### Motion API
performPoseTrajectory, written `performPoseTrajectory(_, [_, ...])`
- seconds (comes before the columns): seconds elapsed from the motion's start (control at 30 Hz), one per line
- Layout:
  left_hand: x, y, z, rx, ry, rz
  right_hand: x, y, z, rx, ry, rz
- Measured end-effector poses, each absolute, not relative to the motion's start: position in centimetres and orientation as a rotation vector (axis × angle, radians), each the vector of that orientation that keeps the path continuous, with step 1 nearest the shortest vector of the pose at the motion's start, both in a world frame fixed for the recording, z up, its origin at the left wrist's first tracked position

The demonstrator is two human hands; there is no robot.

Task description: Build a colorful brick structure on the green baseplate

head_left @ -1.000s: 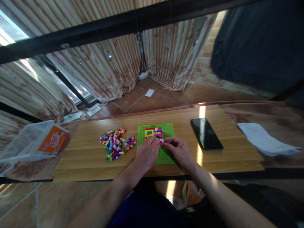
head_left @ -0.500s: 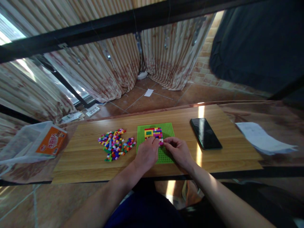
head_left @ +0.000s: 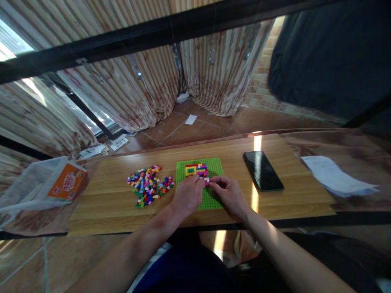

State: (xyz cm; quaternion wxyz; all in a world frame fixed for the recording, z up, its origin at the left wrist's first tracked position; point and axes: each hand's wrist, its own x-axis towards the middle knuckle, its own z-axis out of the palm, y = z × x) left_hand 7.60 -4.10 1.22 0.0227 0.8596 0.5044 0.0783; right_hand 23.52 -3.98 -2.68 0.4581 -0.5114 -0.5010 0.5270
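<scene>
A green studded baseplate (head_left: 214,202) lies on the wooden board in front of me. Small coloured bricks form a patterned block (head_left: 197,167) on its upper middle, with yellow, red, purple and pink showing. My left hand (head_left: 188,196) rests over the plate's left part, fingers curled in at the lower edge of the pattern and covering some of it. From the right, my right hand (head_left: 228,192) pinches with thumb and forefinger beside the pink and white bricks (head_left: 207,182) at the pattern's lower right corner. Whatever is between the fingertips of either hand is too small to make out.
Left of the plate spreads a pile of loose coloured bricks (head_left: 148,185). A black phone (head_left: 263,171) lies to the right on the wooden board (head_left: 116,219). White papers (head_left: 337,177) are beyond the board's right end; a clear plastic container (head_left: 33,183) with an orange label stands at far left.
Both hands stay at the lower edge of the pattern with barely any movement. The view has shifted very slightly.
</scene>
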Motion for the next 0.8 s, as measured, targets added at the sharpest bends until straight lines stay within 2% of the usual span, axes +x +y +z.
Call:
performPoseTrajectory(0.5, [8.4,-5.0,-0.1,2.679,1.681,0.327,23.9,-2.8,-2.6,-1.205,-1.327,1.317])
performPoseTrajectory(0.67, [10.7,-4.2,0.0,2.494,1.828,0.336,24.4,-1.7,-2.4,-1.249,-1.349,1.287])
performPoseTrajectory(0.8, [12.0,-3.6,0.2,2.287,1.828,0.507,24.6,-0.7,-2.9,-1.295,-1.347,1.218])
